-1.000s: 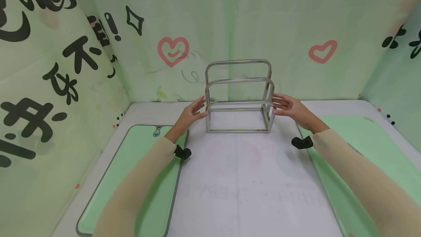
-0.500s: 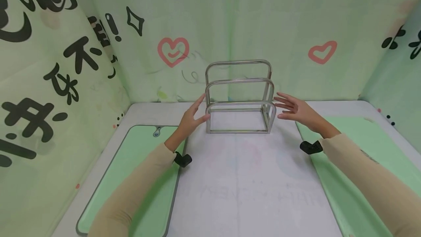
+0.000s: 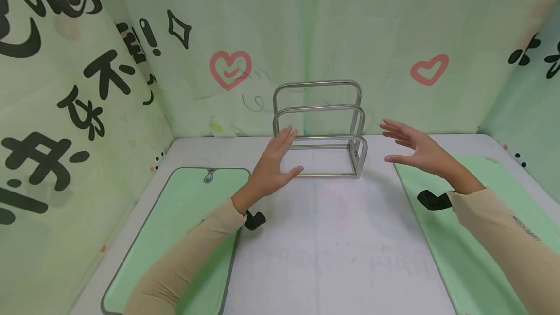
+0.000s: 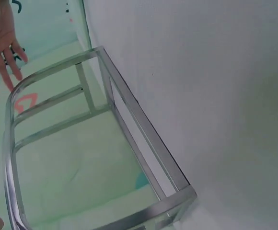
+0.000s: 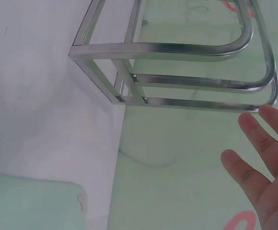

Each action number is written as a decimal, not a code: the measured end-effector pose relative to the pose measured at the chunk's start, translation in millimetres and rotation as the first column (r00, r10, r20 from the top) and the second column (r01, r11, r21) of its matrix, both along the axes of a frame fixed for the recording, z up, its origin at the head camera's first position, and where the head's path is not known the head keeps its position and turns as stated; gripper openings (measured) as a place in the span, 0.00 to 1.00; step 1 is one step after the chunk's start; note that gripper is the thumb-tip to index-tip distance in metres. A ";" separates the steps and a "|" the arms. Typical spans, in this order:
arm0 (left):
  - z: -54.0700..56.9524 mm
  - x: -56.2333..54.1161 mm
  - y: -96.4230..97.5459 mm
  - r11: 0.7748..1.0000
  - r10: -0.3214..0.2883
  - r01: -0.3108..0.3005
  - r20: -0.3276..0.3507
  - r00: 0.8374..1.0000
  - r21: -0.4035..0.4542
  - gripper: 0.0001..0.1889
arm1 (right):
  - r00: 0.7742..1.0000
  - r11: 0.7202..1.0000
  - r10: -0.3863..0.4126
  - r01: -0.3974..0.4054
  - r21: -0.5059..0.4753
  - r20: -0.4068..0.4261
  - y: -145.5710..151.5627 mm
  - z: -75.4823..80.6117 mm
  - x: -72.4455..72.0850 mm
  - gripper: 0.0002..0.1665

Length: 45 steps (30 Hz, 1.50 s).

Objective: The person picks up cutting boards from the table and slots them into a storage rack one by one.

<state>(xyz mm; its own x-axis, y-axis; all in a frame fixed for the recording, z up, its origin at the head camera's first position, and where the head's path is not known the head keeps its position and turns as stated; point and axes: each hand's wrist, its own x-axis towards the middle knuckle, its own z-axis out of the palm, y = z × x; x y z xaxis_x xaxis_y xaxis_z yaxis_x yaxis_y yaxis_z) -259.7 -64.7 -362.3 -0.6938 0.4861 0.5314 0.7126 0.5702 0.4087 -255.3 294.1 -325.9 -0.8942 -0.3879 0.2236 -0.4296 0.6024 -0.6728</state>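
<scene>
A silver metal rack (image 3: 318, 108) with three rounded hoops stands upright on the white table near the back wall. My left hand (image 3: 273, 166) is in front of its left side, fingers extended and thumb spread, overlapping the rack in the head view. To the right of the rack, apart from it, my right hand (image 3: 415, 147) is raised with straight fingers and holds nothing. The left wrist view shows the rack (image 4: 144, 124) close up, with the right hand (image 4: 2, 43) beyond it. In the right wrist view, the right fingers (image 5: 251, 177) show below the rack's hoops (image 5: 201, 82).
A green board (image 3: 175, 237) with a grey edge lies on the left of the white table (image 3: 332, 256). On the right lies another green sheet (image 3: 490, 242). Printed green curtains (image 3: 367, 28) enclose the back and sides.
Both hands have left the rack's sides. The right hand has moved away to the right; the left has come toward the front and right. The rack stays in place.
</scene>
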 end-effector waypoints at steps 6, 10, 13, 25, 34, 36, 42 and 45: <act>-2.7 9.8 21.7 0.996 -0.042 0.034 -0.099 0.994 -0.086 0.42 | 0.998 1.000 -0.025 0.026 0.012 -0.063 15.0 3.0 15.1 0.51; -5.0 15.7 38.0 0.992 -0.084 0.076 -0.077 0.994 -0.103 0.41 | 0.997 0.999 -0.043 0.043 0.001 -0.065 27.0 4.3 22.8 0.52; -6.0 20.3 50.8 0.988 -0.114 0.109 -0.042 0.993 -0.109 0.41 | 0.997 0.999 -0.051 0.051 -0.002 -0.063 36.7 5.3 27.5 0.52; -15.3 36.2 103.9 0.972 -0.184 0.211 0.219 0.958 -0.105 0.39 | 0.991 0.991 -0.129 0.130 0.038 -0.027 75.5 7.8 45.1 0.49; -18.5 40.3 134.2 0.980 -0.177 0.201 0.449 0.876 -0.006 0.37 | 0.982 0.981 -0.189 0.189 0.038 0.013 110.1 0.5 53.1 0.44; -20.7 39.9 139.6 0.979 -0.193 0.199 0.507 0.840 0.043 0.37 | 0.977 0.977 -0.210 0.208 0.055 0.024 117.5 -1.0 54.6 0.45; -28.8 39.3 152.8 0.960 -0.274 0.155 0.678 0.682 0.233 0.33 | 0.966 0.964 -0.248 0.238 0.114 0.076 136.9 -5.3 57.5 0.45; -32.9 39.1 158.8 0.948 -0.302 0.099 0.752 0.586 0.304 0.32 | 0.957 0.955 -0.272 0.256 0.153 0.097 145.0 -8.6 56.7 0.45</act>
<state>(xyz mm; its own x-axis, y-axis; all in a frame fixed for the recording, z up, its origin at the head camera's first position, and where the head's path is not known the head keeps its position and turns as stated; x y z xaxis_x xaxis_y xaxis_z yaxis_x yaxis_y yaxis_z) -220.6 94.1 -395.2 -0.7857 0.6153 -0.0633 0.1451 0.2827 0.9482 -198.5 439.1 -334.5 -0.9853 -0.1540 0.0743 -0.1670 0.7737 -0.6111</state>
